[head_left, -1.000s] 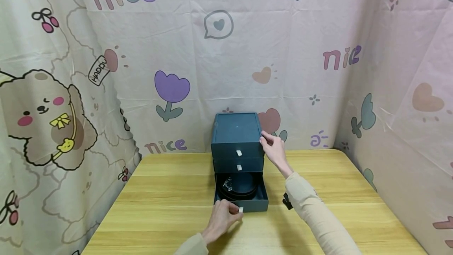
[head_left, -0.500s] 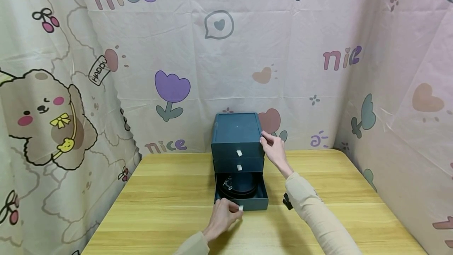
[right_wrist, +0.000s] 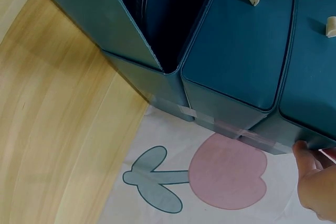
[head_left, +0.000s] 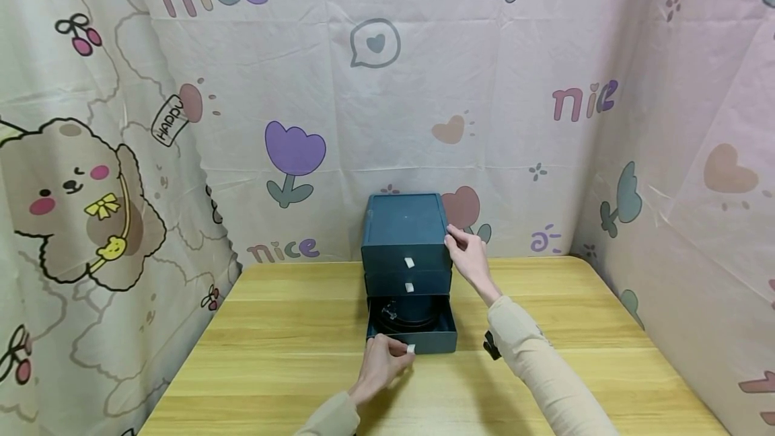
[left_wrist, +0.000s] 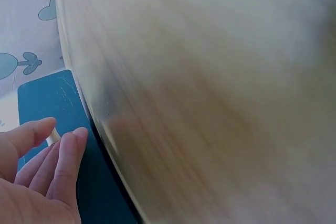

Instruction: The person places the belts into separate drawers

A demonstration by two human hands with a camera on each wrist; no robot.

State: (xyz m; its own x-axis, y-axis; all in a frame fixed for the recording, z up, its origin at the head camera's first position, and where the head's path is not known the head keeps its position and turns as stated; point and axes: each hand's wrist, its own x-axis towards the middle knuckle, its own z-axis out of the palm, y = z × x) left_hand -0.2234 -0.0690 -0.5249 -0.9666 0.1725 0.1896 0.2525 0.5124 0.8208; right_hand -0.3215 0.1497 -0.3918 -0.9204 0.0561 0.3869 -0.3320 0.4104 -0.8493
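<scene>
A dark teal desktop drawer unit [head_left: 407, 221] stands at the back of the table, with its bottom drawer [head_left: 432, 342] pulled partly out. Inside that drawer lies a round black object [head_left: 418, 318] with a small shiny clear piece [head_left: 389, 311] on it; its kind is hard to tell. My left hand [head_left: 380, 363] pinches the white pull tab [left_wrist: 53, 137] on the drawer front between thumb and fingers. The fingertips of my right hand [head_left: 469, 254] press on the unit's upper right side, beside the top drawer [right_wrist: 315, 77], as the right wrist view also shows.
The upper two drawers are pushed in, each with a white tab [head_left: 409, 262]. Wood-grain tabletop [head_left: 290, 328] extends to both sides. A printed cloth [head_left: 412, 86] hangs behind the unit and along the sides. A small black item [head_left: 492, 345] shows under my right forearm.
The bottom drawer has slid a little inward, away from me, and my left hand has moved with it on the tab. My right hand has stayed in place.
</scene>
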